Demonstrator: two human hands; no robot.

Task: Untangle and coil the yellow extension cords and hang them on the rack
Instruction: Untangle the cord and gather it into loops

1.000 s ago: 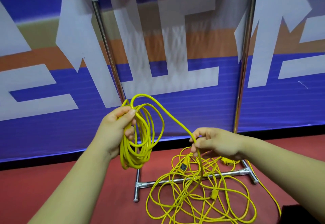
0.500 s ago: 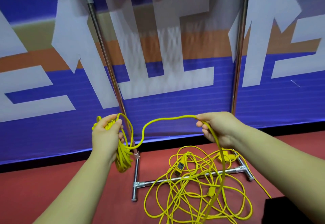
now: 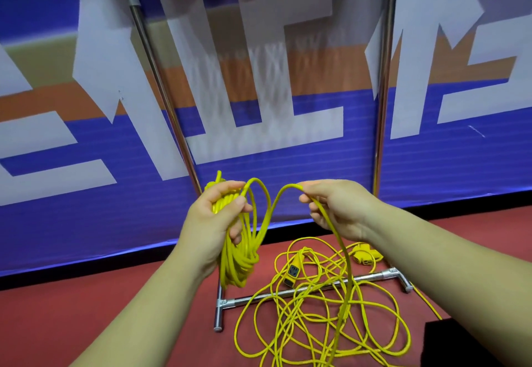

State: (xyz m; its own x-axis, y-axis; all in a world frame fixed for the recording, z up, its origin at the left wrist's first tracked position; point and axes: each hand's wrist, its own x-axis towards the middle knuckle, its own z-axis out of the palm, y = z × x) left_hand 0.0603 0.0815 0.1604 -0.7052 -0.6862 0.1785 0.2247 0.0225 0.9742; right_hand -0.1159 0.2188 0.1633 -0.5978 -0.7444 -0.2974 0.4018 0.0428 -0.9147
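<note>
The coiling seemed half done. The left hand (image 3: 218,217) curled its fingers round the gathered coil (image 3: 239,260) before the rack (image 3: 161,84); the right hand (image 3: 336,208) pinched the free strand (image 3: 336,240). The tangled pile (image 3: 316,317) lay on the floor (image 3: 86,309). Next, I think, another loop must reach the left hand.

- Thin yellow plastic-sheathed extension cords (image 3: 236,264), at 6 o'clock: smooth sheath with a slight gloss.
- Yellow plastic socket end with a grey face (image 3: 291,274), at 5 o'clock: smooth, with a dull sheen.
- Silvery round-tube metal rack (image 3: 383,102), from 1 to 5 o'clock: polished and mirror-bright.
- Dark red floor (image 3: 57,323), at 7 o'clock: matt and finely grained.
- Blue, white and orange printed wall panel (image 3: 72,222), at 9 o'clock: fine horizontal ribbing and a faint sheen.
</note>
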